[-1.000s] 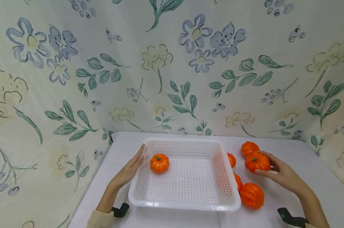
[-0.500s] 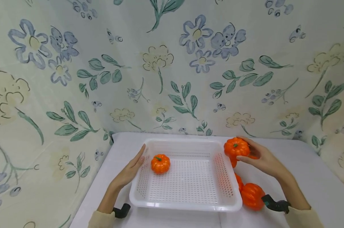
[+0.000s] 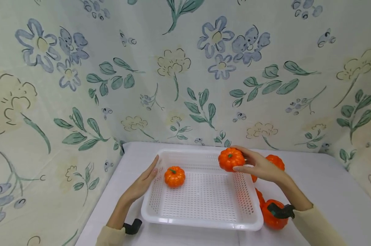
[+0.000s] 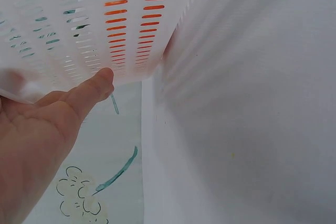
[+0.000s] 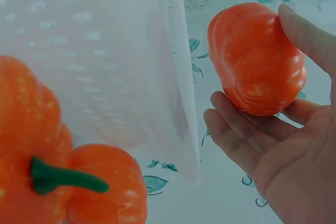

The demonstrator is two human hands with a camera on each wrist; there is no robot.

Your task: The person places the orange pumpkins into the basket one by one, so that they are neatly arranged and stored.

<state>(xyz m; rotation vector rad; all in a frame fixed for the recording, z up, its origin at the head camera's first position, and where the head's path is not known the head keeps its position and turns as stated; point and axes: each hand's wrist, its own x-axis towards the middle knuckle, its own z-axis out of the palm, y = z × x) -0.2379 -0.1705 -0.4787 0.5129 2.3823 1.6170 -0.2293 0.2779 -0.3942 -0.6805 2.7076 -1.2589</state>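
1 pumpkin (image 3: 231, 159) gripped by the right hand (image 3: 259, 167) over the basket (image 3: 204, 223); left hand (image 3: 140, 184) flat-fingered against its side.

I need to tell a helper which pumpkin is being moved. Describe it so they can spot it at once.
Find the white slotted basket in the middle of the table. At its far right corner, the right hand grips a small orange pumpkin above the rim. It alone is in the air: one pumpkin lies inside the basket, and the others sit on the table to its right.
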